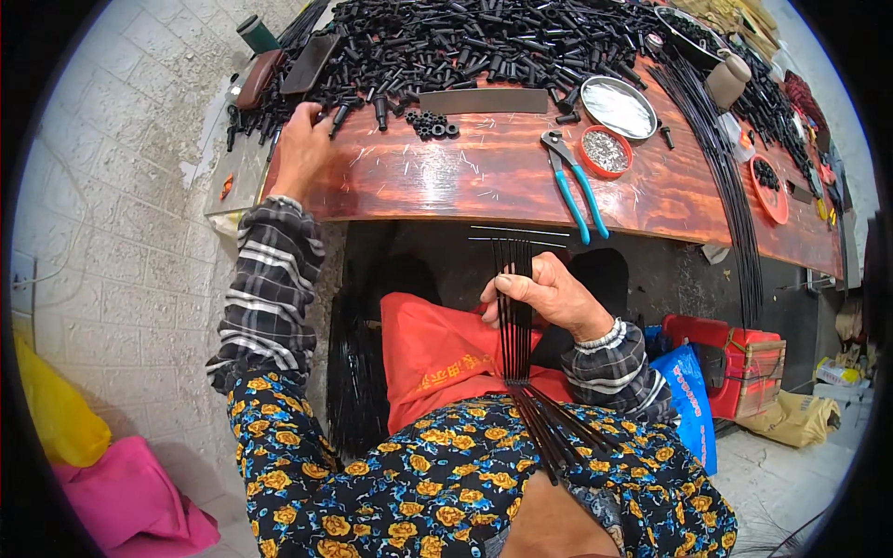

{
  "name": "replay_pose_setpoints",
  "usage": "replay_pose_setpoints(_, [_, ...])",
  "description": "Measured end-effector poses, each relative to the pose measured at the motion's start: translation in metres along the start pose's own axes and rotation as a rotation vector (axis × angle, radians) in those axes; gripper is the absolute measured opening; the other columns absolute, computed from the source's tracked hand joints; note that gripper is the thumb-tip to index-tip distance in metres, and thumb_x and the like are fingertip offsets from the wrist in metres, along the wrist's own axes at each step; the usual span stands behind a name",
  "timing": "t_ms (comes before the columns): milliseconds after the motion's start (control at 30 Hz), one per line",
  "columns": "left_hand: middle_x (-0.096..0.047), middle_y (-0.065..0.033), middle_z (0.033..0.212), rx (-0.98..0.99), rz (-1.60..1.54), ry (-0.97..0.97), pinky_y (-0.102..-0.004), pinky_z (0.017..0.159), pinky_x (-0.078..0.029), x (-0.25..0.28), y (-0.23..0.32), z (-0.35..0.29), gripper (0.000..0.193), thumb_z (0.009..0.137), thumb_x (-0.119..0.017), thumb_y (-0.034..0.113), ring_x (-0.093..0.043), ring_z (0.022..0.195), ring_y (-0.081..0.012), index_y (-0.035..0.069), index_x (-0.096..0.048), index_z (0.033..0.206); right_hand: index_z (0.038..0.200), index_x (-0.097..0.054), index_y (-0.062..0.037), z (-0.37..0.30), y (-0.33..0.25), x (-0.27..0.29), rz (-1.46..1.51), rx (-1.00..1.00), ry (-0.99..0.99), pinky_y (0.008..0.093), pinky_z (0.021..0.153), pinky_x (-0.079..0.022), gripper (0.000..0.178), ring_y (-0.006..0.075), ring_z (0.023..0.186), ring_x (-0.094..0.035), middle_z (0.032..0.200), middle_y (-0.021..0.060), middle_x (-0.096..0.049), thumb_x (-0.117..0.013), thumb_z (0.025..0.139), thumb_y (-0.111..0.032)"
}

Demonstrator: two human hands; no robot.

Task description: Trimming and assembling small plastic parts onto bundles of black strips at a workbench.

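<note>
My right hand (549, 293) is closed around a bundle of thin black umbrella ribs (514, 353), held upright over my lap. Below the hand the ribs meet at a joint, and thicker black arms spread from it onto my flowered apron (391, 493). Two thin silver wires (521, 244) lie crosswise at the bundle's upper end. At the table's left side, my left hand (302, 149) has its fingers curled together among short black tubes (339, 116). Whatever is between those fingertips is hidden.
Black tubular parts (456, 46) are heaped along the back of the wooden table (391, 186). Teal-handled pliers (572, 186), a red dish of small metal bits (605, 152) and a round tray (618, 109) lie right of centre. Long black rods (735, 214) overhang the front edge.
</note>
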State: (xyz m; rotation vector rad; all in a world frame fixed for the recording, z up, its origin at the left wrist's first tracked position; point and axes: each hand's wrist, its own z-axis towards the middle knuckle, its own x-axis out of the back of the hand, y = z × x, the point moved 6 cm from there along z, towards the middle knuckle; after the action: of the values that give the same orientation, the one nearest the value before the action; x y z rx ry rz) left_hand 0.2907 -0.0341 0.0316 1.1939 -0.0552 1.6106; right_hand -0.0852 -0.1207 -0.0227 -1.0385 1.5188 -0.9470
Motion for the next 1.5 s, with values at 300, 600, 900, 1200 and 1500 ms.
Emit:
replay_pose_setpoints(300, [-0.063,-0.018,0.064,0.39,-0.156,0.097,-0.0398,0.061,-0.047,-0.039,-0.007,0.035,0.029,0.071,-0.064,0.025,-0.063,0.064,-0.0266,-0.004,-0.062,0.067,0.093,-0.064,0.0076,-0.002,0.002,0.003,0.012,-0.002,0.04,0.0296,0.069,-0.057,0.033,0.0189,0.074,-0.069,0.079,0.0138,-0.069,-0.054,0.096,-0.024])
replay_pose_setpoints(600, [-0.066,-0.0237,0.102,0.27,0.392,-0.049,-0.0463,0.086,-0.049,-0.062,0.001,0.058,0.039,0.074,-0.063,0.034,-0.062,0.099,-0.0405,0.004,-0.07,0.097,0.09,-0.065,0.0084,0.004,0.0,0.008,0.039,0.012,0.088,0.0287,0.067,-0.055,0.033,0.0167,0.069,-0.067,0.074,0.012,-0.067,-0.055,0.094,-0.023])
replay_pose_setpoints(900, [-0.066,-0.0246,0.097,0.16,0.379,-0.089,-0.0482,0.081,-0.048,-0.063,0.005,0.042,0.034,0.073,-0.063,0.033,-0.062,0.094,-0.0431,0.004,-0.069,0.09,0.089,-0.066,0.0075,0.001,-0.004,0.006,-0.106,0.1,0.047,0.0271,0.066,-0.054,0.038,0.0157,0.069,-0.066,0.074,0.0108,-0.068,-0.054,0.096,-0.028])
replay_pose_setpoints(1200, [-0.063,-0.0089,0.078,0.385,-0.981,0.099,-0.0242,0.046,-0.048,-0.032,0.033,-0.034,0.034,0.081,-0.064,0.001,-0.061,0.055,-0.016,-0.002,-0.055,0.114,0.087,-0.067,0.0068,-0.006,-0.005,0.003,-0.12,0.137,0.047,0.027,0.065,-0.053,0.037,0.0153,0.067,-0.066,0.073,0.0105,-0.068,-0.054,0.095,-0.027])
replay_pose_setpoints(1500, [-0.066,-0.0116,0.092,0.64,-1.578,-0.465,-0.0308,0.065,-0.057,-0.072,0.146,-0.162,0.031,0.089,-0.059,0.006,-0.068,0.075,-0.0195,0.002,-0.053,0.119,0.085,-0.066,0.0068,-0.003,-0.013,-0.009,-0.128,0.07,0.054,0.0257,0.06,-0.051,0.029,0.015,0.063,-0.065,0.07,0.0105,-0.067,-0.055,0.092,-0.019])
